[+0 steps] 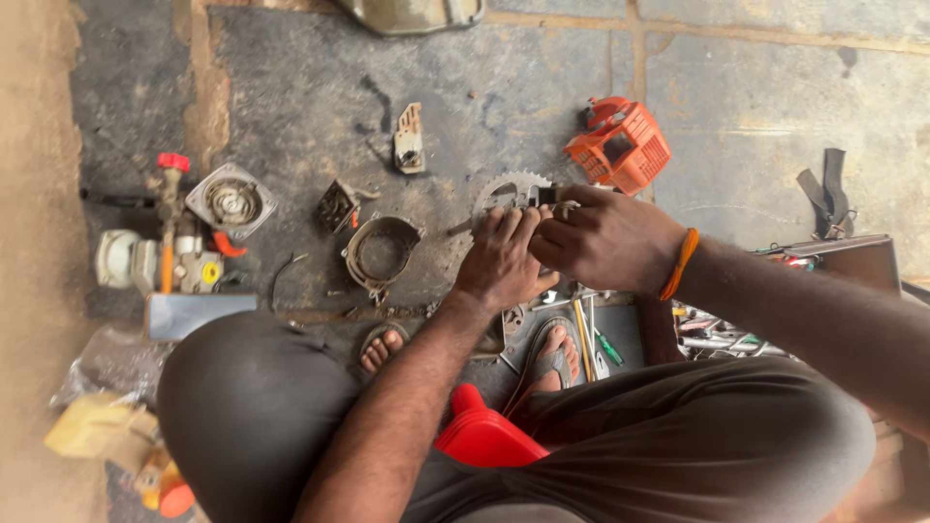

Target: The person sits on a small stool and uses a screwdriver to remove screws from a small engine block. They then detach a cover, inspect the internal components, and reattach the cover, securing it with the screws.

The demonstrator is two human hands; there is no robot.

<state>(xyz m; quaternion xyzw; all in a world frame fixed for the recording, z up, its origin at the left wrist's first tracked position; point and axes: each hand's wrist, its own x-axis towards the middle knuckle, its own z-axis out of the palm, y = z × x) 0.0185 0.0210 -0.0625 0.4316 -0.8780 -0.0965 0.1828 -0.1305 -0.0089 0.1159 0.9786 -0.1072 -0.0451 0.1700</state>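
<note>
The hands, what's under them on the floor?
A toothed metal disc sticks out from beneath the left hand and right hand. Its lower half and whatever the fingers pinch are covered.

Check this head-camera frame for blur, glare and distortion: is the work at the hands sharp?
Head view: daylight is soft and even, without harsh glare; the left hand, right hand and round toothed grey metal sprocket are fairly sharp; the left edge is a blurred tan smear over the yellow packet; the dark-trousered knees bulge from wide-angle closeness.
</note>
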